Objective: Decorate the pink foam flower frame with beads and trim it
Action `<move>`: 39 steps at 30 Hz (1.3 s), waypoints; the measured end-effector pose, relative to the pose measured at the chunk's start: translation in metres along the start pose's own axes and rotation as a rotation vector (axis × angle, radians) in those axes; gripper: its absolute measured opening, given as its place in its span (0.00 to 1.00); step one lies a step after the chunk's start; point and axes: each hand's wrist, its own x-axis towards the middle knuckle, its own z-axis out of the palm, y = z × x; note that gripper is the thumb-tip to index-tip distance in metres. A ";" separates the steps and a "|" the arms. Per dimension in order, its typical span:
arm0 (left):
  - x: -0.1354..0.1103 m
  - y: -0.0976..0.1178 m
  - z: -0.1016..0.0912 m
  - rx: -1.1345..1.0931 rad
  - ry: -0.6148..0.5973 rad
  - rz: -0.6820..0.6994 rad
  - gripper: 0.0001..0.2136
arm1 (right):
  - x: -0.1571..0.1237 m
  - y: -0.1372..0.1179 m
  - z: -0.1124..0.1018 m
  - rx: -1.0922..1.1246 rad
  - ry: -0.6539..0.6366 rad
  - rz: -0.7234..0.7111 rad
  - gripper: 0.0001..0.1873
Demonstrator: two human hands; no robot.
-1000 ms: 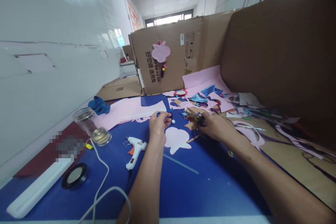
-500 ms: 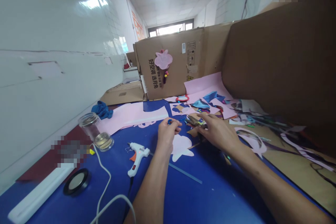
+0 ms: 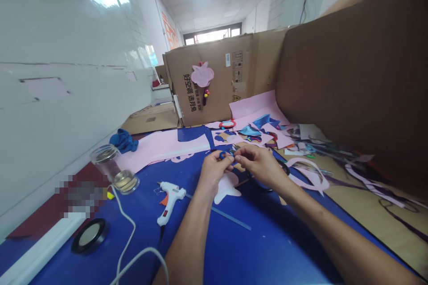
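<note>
My left hand is closed in a pinch on a small blue piece, looped like ribbon. From the other side, the pinched fingertips of my right hand meet it. Just what the right fingers grip is partly hidden. Black-handled scissors lie beneath my right hand, mostly covered by it. Under my left wrist is a pale pink cutout with a scalloped outline and points, flat on the blue table.
To the left are a white glue gun, a glass jar, a black tape roll and a white cable. Pink sheets and blue fabric scraps lie behind. Cardboard walls the back, with a pink ornament on it.
My right hand has left the scissors and come left to the blue piece in my left hand. The view has shifted slightly to the right.
</note>
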 end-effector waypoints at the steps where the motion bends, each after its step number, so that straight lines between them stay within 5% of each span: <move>1: 0.000 0.000 0.000 -0.018 -0.001 -0.002 0.12 | 0.000 0.000 0.001 0.025 0.010 0.026 0.10; 9: 0.005 -0.001 -0.004 -0.201 0.032 0.014 0.18 | -0.001 0.003 0.007 0.139 0.047 0.134 0.12; 16: 0.007 -0.002 -0.004 -0.196 0.064 0.005 0.18 | -0.005 0.006 0.011 -0.084 0.106 0.026 0.09; 31: 0.006 -0.001 -0.002 -0.331 0.084 0.080 0.17 | -0.009 -0.002 0.021 0.190 -0.065 0.211 0.12; 39: 0.005 0.001 -0.008 -0.210 -0.039 0.031 0.16 | -0.005 0.001 0.007 -0.101 -0.042 0.010 0.10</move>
